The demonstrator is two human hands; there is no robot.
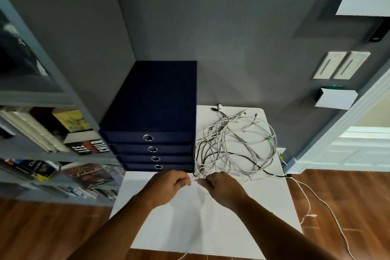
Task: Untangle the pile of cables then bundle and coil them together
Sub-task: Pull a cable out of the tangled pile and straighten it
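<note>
Presently the cable pile (pixel 234 143), mostly white and grey with one black lead, lies tangled at the right rear of the white surface (pixel 211 228), just beside a navy drawer unit (pixel 152 112). The left hand (pixel 168 186) and right hand (pixel 223 186) pinch a white strand (pixel 195 180) at the pile's near edge; finger detail is blurred. Open surface runs toward the viewer. Trailing leads (pixel 322 202) drop off the right edge, their ends cut off.

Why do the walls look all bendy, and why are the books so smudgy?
Head view: the wide lens bends straight lines, so the door frame leans. Head view: the books at the left edge are smeared and soft, while the cables in the middle look sharper. Head view: the left hand and right hand cast a soft grey shadow on the white table.
</note>
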